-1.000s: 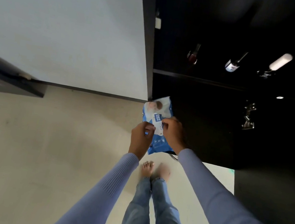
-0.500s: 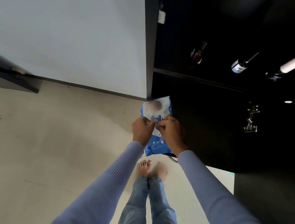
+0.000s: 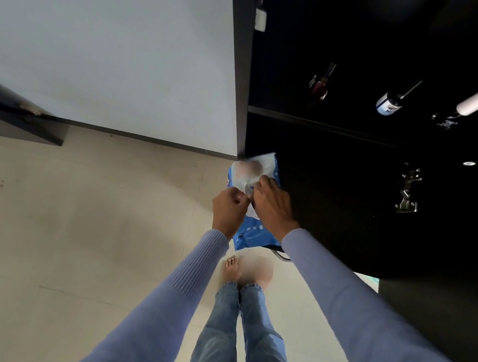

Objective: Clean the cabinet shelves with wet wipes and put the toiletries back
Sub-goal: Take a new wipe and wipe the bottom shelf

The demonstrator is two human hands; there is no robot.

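dark cabinet shelf [image 3: 321,122], three bottles [image 3: 388,103] on it, pale floor [image 3: 32,224] under bare feet [image 3: 231,270]

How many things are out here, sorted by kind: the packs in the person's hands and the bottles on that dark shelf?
Wet wipes pack, blue and white, gripped by the left hand and the right hand: 1
Bottles on the dark cabinet shelf: 3, namely a dark red bottle, a white-labelled bottle and a white-capped bottle
Total: 4

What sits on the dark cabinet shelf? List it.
On the shelf stand three bottles: a reddish one, a white-labelled one and one with a long white cap. The shelf's far right and back are too dark to tell.
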